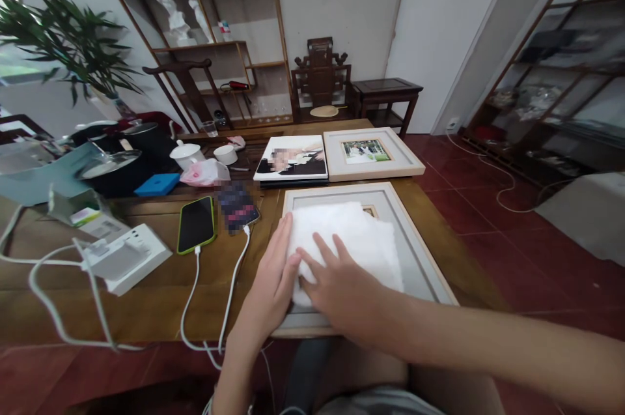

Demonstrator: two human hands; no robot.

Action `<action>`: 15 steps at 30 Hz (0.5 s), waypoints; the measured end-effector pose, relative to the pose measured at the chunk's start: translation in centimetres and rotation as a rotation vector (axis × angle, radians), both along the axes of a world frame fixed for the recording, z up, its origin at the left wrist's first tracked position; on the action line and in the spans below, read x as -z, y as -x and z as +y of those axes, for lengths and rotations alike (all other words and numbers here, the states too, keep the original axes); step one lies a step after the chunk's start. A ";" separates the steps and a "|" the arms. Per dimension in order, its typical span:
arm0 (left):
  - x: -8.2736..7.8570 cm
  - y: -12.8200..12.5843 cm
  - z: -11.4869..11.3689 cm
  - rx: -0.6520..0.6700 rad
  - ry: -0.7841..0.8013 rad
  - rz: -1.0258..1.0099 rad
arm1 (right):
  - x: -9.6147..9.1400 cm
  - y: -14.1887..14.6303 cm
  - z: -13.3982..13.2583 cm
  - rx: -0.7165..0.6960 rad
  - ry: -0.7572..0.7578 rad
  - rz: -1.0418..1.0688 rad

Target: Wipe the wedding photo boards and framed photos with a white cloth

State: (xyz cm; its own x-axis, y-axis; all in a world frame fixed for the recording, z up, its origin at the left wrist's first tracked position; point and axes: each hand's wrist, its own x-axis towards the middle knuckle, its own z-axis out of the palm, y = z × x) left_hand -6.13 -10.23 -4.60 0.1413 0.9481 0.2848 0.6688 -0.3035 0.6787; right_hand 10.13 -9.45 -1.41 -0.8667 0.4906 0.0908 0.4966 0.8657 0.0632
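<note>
A white folded cloth (pixel 349 239) lies on the glass of a large light-wood picture frame (pixel 420 252) at the near edge of the wooden table. My right hand (pixel 342 285) rests flat on the cloth's near left part, fingers spread. My left hand (pixel 273 278) presses against the cloth's left edge and the frame's left side, fingers stretched out together. Neither hand grips anything.
Behind the frame lie a photo print (pixel 293 157) and a second framed photo (pixel 371 153). Two phones (pixel 196 223) with white charging cables lie to the left, by a white box (pixel 129 257), cups (pixel 225 154) and dark pots (pixel 114 164). Wooden shelves and chairs stand behind the table.
</note>
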 end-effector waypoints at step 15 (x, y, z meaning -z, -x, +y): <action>0.4 -0.2 0.7 0.097 -0.011 0.196 | 0.2 -11.8 -2.3 0.118 0.018 0.050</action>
State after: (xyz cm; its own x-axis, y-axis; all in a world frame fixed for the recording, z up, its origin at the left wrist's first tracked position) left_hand -5.90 -9.57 -5.05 0.2849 0.9246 0.2528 0.7551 -0.3789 0.5350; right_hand 21.94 -11.77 -1.56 -0.7971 0.5911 0.1231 0.5976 0.8016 0.0207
